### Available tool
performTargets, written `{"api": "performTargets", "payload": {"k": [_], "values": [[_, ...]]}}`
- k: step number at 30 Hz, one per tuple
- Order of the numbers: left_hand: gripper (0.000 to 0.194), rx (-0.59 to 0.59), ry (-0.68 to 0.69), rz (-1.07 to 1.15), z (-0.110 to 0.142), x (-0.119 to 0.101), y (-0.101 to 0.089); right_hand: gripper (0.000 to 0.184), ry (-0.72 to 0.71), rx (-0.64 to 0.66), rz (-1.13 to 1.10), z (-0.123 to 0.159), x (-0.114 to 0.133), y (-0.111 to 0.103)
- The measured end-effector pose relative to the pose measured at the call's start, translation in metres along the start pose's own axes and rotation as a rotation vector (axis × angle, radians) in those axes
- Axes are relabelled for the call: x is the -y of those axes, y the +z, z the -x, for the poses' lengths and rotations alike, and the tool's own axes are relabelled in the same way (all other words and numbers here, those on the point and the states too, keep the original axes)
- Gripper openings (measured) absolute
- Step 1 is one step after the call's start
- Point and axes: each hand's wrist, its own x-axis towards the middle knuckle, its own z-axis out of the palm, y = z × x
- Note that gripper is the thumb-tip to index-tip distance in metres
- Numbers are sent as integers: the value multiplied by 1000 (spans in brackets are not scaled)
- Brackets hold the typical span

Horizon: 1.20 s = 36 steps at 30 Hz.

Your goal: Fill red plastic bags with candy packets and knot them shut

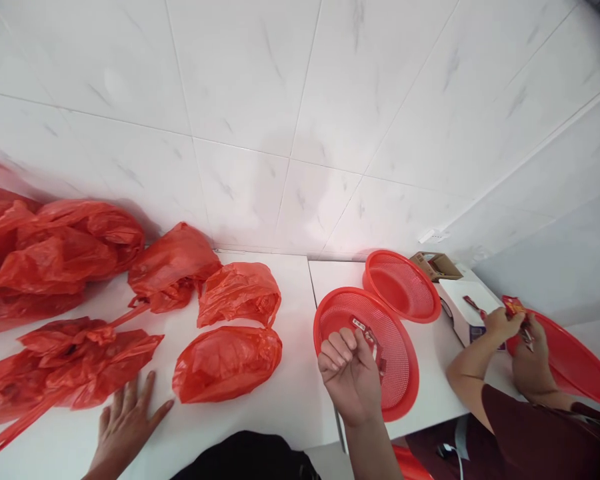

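My left hand [127, 421] lies on the white table with its fingers spread, the fingertips at the edge of a knotted red plastic bag [80, 360]. To its right sits a rounded red plastic bag [229, 365], with another red bag [241, 291] just behind. Over the front red mesh basket [403, 373] I hold my right hand [351, 380] up with its fingers curled closed; whatever may be inside them is hidden. A few small wrapped packets [359, 324] lie in that basket, partly covered by my hand.
Larger red bags [60, 253] crowd the left against the tiled wall. A second red basket [405, 283], a cardboard box [436, 266] and a white box [463, 303] stand on the right. There another person's hands [505, 327] hold small red packets near a large red basket [575, 353].
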Motion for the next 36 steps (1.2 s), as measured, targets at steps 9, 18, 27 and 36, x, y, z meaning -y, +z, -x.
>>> {"api": "performTargets", "payload": {"k": [9,18,27,36], "values": [[80,8,-6,-4,0,5,5,29,53,6,-29,-11,1,-4],[81,15,1,-29,-1,6,7,26,37,-4,-6,-13,2,-11],[82,38,-22,-25,-2,2,2,9,-32,-91,137,-6,7,-10],[82,54,-31,-5,-1,0,-1,20,-222,-357,756,-27,24,-71]]}}
